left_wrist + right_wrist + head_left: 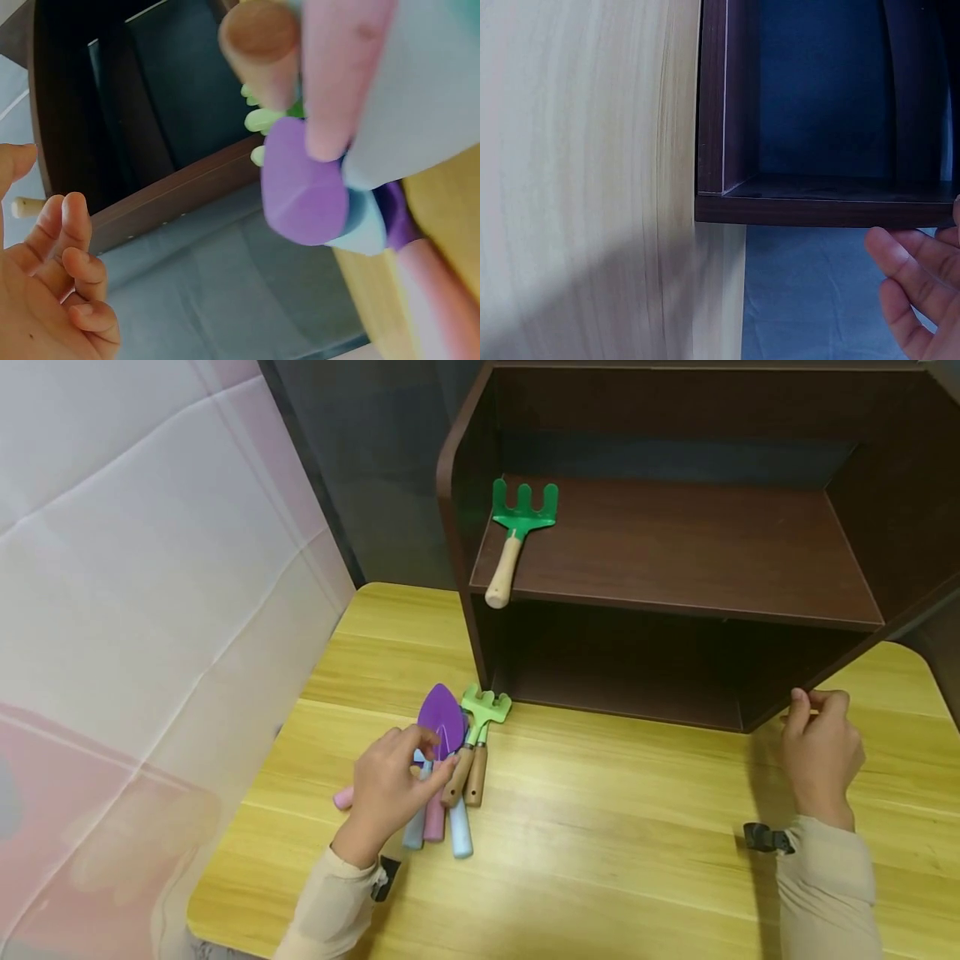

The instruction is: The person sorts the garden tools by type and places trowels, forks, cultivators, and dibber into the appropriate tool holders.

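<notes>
- left hand (390, 781): fingers loosely bent, holding nothing, just by the purple trowel (441, 714)
- right hand (821, 747): pinches the shelf unit's (457, 510) side edge
- around the left hand: heaped garden tools (434, 818) on the surface (600, 843), apparently not yet shelved; overlap hides their count
- beyond the left hand: one green fork (519, 520), already shelved, handle overhanging

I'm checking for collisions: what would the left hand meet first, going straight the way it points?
Likely the purple trowel, just ahead of the left hand; height is unclear, so it might pass above.
</notes>
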### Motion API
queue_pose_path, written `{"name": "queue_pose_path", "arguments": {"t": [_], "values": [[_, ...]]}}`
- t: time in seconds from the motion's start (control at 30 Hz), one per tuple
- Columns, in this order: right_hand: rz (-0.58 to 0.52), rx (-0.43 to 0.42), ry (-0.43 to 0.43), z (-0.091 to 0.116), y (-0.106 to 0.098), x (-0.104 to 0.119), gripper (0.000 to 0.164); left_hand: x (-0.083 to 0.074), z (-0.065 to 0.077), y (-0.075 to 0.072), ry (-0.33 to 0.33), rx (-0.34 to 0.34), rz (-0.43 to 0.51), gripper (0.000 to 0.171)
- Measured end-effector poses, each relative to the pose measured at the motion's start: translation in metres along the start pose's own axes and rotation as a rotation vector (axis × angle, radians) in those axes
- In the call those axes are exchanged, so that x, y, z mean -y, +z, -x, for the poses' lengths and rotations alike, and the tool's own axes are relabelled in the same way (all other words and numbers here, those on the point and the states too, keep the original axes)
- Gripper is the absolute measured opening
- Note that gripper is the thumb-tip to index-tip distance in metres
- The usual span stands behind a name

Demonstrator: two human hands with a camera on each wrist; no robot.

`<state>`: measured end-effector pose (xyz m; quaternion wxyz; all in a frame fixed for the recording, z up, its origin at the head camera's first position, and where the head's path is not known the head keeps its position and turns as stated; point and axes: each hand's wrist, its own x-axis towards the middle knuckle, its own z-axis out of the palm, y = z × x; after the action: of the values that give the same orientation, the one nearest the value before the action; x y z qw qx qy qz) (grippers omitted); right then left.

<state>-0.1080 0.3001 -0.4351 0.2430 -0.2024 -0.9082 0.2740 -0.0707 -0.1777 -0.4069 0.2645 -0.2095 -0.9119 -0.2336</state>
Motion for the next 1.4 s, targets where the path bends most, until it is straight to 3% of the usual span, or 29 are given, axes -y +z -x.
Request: {"name": "queue_pose_path", "arguments": {"t": [0.6,1.0,1.17,1.4], "values": [[-0.004,-0.011,-0.027,-0.001,0.000,0.004,0.045,0.005,0.035,0.016,-0.152,0.140,-0.022,0.029],[0.003,-0.004,-0.014,0.001,0.000,0.001,0.044,0.006,0.043,0.020,-0.336,0.383,-0.006,0.036],[0.000,0.000,-0.014,0.000,0.000,-0.001,0.044,0.007,0.043,0.021,-0.364,0.451,-0.031,0.037],[-0.002,0.004,-0.014,0.000,0.000,0.000,0.044,0.009,0.044,0.022,-0.359,0.487,-0.086,0.039]]}}
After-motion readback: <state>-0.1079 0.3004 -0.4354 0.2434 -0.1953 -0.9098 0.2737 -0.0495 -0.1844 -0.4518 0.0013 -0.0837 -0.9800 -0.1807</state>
